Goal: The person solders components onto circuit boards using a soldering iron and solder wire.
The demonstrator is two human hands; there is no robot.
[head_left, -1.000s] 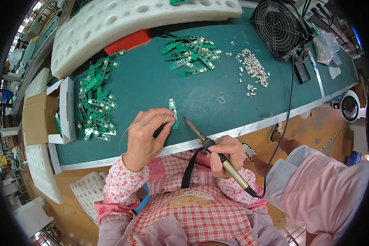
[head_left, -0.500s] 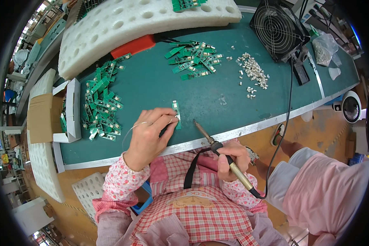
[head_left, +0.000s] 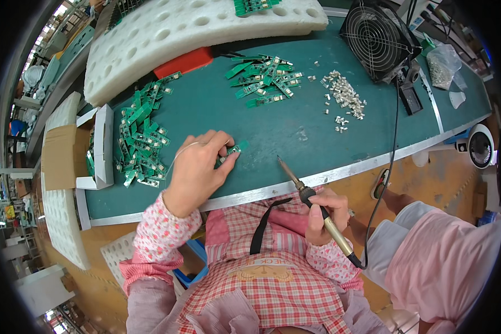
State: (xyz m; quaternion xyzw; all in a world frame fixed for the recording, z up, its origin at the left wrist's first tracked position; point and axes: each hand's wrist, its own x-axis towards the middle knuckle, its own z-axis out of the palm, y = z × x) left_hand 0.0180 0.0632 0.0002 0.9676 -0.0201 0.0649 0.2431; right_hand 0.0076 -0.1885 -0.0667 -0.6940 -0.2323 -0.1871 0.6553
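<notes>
Over the near middle of the green work mat, my left hand (head_left: 201, 170) pinches a small green circuit board (head_left: 239, 148) between thumb and fingers. The board lies aslant, its near end covered by my fingertips. A thin strand of solder wire (head_left: 183, 149) curves across the back of the same hand. To the right, my right hand (head_left: 329, 214) grips a soldering iron (head_left: 307, 195) by its handle. Its tip points up and left above the mat, apart from the board.
A heap of circuit boards (head_left: 142, 133) lies left, another pile (head_left: 264, 78) at the back. Small metallic parts (head_left: 346, 94) are scattered right of it. A black fan (head_left: 373, 42) stands back right. An open carton (head_left: 102, 147) is at the left edge. Another person (head_left: 434, 256) is at right.
My left hand has lifted and turned the circuit board from upright to a slant. The soldering iron has shifted to the right, farther from the board.
</notes>
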